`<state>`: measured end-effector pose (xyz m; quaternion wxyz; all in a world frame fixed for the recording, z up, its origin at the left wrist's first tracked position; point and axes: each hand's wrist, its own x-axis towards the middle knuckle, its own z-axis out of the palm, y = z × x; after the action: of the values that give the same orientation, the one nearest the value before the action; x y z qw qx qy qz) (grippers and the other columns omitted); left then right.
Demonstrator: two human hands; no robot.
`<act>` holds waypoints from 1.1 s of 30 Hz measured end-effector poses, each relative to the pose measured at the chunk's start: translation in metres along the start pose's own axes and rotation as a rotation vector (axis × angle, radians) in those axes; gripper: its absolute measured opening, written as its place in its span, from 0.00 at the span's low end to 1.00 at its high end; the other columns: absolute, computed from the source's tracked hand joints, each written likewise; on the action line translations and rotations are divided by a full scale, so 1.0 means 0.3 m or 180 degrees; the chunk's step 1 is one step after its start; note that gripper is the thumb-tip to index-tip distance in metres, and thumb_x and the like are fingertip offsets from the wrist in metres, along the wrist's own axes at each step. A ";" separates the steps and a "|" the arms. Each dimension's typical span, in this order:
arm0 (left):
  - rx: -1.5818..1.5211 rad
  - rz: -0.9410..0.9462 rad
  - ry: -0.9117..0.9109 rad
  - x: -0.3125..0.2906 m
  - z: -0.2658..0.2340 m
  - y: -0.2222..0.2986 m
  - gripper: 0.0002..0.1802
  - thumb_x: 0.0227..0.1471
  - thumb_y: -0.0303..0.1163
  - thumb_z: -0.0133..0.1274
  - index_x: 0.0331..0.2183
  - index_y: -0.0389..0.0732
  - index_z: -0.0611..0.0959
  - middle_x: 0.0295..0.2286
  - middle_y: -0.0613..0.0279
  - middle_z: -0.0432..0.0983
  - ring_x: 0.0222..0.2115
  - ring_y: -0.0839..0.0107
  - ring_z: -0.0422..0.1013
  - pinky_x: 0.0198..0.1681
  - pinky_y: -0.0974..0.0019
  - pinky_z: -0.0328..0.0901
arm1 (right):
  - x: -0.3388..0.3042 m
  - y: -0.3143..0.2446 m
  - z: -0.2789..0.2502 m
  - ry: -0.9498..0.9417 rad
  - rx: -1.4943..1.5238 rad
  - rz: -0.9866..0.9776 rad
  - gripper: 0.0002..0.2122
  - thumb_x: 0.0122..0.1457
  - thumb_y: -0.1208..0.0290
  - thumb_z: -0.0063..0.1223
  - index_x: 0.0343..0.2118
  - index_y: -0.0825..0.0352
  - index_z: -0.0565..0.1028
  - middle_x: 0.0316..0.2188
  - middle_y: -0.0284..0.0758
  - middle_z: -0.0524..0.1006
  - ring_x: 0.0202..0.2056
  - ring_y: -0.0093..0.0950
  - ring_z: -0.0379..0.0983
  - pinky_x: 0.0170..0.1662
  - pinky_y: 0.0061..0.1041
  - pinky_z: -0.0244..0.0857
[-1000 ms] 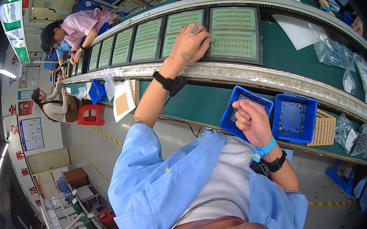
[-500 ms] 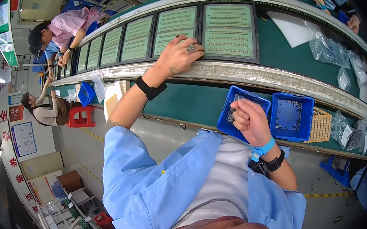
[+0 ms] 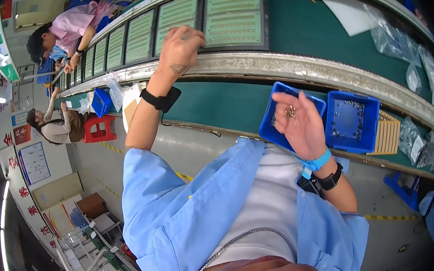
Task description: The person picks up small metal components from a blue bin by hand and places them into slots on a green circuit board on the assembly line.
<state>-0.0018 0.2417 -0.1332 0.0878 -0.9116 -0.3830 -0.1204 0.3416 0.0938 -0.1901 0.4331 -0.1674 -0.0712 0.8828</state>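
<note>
My left hand lies over the near right corner of a black-framed tray holding pale green circuit boards. Its fingers curl down at the frame, with their tips partly hidden. Right beside it is the end tray of the row. My right hand is turned palm up above a blue bin, fingers partly bent, and several small metal parts rest in its palm. Most of that bin's inside is hidden by the hand.
A second blue bin with small metal parts stands to the right, beside a tan slotted board and plastic bags. A metal rail runs before the trays. White foam lies beyond. Co-workers are at the left.
The row of trays has slid left along the rail, my left hand moving with it. My right hand has turned from a closed fist to palm up, showing the metal parts.
</note>
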 end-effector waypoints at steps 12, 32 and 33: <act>-0.1535 0.0309 0.0160 0.141 0.017 0.546 0.16 0.42 0.21 0.65 0.37 0.45 0.87 0.35 0.68 0.82 0.37 0.63 0.76 0.44 0.59 0.68 | 0.013 -0.044 -0.050 0.0071 0.0848 -0.0164 0.43 0.72 0.36 0.23 0.67 0.80 0.60 0.64 0.53 0.68 0.66 0.41 0.64 0.72 0.39 0.53; -0.1858 0.0132 0.0394 0.206 0.026 0.694 0.09 0.41 0.26 0.68 0.29 0.42 0.85 0.30 0.65 0.76 0.35 0.62 0.72 0.41 0.58 0.66 | -0.002 -0.072 0.072 0.0411 0.0319 -0.0153 0.35 0.75 0.42 0.27 0.60 0.73 0.70 0.51 0.41 0.78 0.53 0.33 0.75 0.59 0.34 0.66; -0.1991 0.0026 0.0459 0.210 0.009 0.676 0.09 0.41 0.25 0.68 0.30 0.41 0.86 0.30 0.65 0.76 0.35 0.62 0.72 0.41 0.58 0.66 | 0.000 -0.066 0.071 0.0370 0.0318 -0.0154 0.35 0.75 0.42 0.27 0.60 0.73 0.70 0.51 0.41 0.78 0.53 0.33 0.75 0.59 0.34 0.66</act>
<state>0.1873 0.1448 -0.1314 -0.1693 -0.8851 -0.3165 -0.2963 0.3487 0.1064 -0.1649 0.4655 -0.1948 -0.0058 0.8633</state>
